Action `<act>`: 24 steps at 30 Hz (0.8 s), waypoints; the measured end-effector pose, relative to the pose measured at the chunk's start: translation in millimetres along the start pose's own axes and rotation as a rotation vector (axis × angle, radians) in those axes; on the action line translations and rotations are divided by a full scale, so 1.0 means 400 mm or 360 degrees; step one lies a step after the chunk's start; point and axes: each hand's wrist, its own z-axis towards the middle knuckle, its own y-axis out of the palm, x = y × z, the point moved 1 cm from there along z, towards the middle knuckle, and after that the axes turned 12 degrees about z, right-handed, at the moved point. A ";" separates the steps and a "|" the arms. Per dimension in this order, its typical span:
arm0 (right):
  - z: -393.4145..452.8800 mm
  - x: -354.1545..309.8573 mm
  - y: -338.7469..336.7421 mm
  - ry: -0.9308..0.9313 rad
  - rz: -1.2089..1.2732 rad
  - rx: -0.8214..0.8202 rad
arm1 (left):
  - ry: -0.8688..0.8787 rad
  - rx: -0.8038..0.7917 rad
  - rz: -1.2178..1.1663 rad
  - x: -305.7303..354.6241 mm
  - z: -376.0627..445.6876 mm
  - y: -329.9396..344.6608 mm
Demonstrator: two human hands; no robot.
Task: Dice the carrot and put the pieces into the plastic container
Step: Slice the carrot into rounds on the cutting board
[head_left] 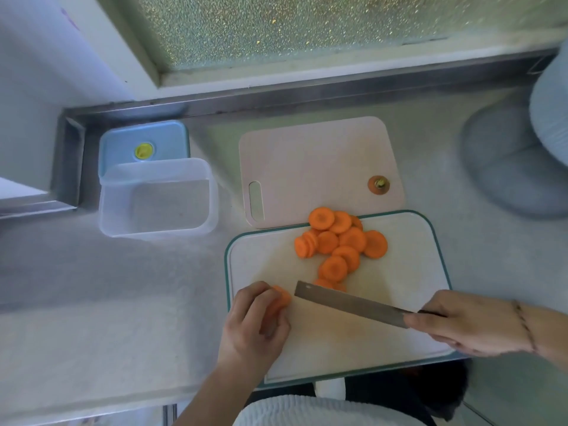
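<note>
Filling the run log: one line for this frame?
left hand: holds carrot slices | right hand: grips knife | container: empty

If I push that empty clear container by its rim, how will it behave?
The clear container looks thin-walled and holds nothing, so it is probably light. On the smooth steel counter it would likely slide readily. Being low and wide, it seems unlikely to tip.

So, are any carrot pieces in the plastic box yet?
No, the plastic box holds nothing, and the carrot slices all lie on the cutting board.
</note>
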 end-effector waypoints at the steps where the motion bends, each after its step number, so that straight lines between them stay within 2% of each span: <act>1: -0.003 0.005 -0.005 0.0003 -0.0079 0.0003 | -0.0002 0.0002 -0.0001 -0.003 -0.003 -0.002; 6: 0.017 0.012 -0.044 -0.0035 -0.0533 0.0101 | 0.0048 -0.0014 0.0016 -0.011 -0.014 -0.012; 10: 0.061 -0.032 -0.082 -0.0139 -0.0701 0.0182 | 0.0099 -0.0055 0.0002 -0.011 -0.014 -0.018; 18: 0.145 -0.158 -0.060 -0.0429 -0.0647 0.0214 | 0.0137 -0.0059 -0.0021 -0.014 -0.016 -0.019; 24: 0.121 -0.152 -0.002 -0.0443 -0.0455 0.0271 | 0.0232 -0.0130 -0.0009 -0.003 -0.017 -0.013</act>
